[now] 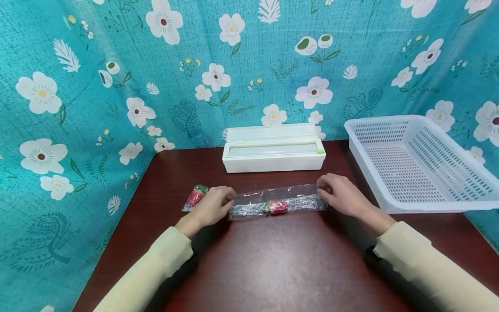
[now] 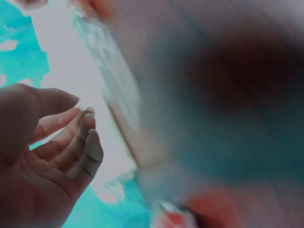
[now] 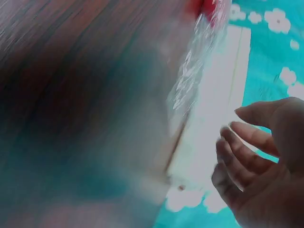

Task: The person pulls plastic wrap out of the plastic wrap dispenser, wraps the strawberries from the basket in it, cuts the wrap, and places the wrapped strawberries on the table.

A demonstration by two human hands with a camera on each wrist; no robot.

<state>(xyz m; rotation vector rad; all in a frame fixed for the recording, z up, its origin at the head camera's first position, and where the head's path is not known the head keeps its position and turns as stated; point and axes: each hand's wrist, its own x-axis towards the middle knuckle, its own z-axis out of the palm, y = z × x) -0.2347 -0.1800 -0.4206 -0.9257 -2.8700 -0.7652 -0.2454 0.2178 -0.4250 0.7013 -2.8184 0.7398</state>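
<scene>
A red strawberry (image 1: pixel 277 206) with green leaves lies in a strip of clear cling film (image 1: pixel 249 209), rolled along its lower part and flat along its upper edge. My left hand (image 1: pixel 213 203) is at the strip's left end, my right hand (image 1: pixel 341 193) at its right end. Both wrist views show loosely bent fingers, thumb apart from fingertips, and no film visible between them. Left of my left hand sits another strawberry (image 1: pixel 195 197) wrapped in film, partly hidden by that hand.
A white cling film dispenser box (image 1: pixel 273 164), lid raised and a green slider (image 1: pixel 320 151) on its edge, stands at the table's back. At the right is a white slatted plastic basket (image 1: pixel 393 197). A flowered teal cloth (image 1: pixel 249 65) hangs behind the dark table (image 1: pixel 273 268).
</scene>
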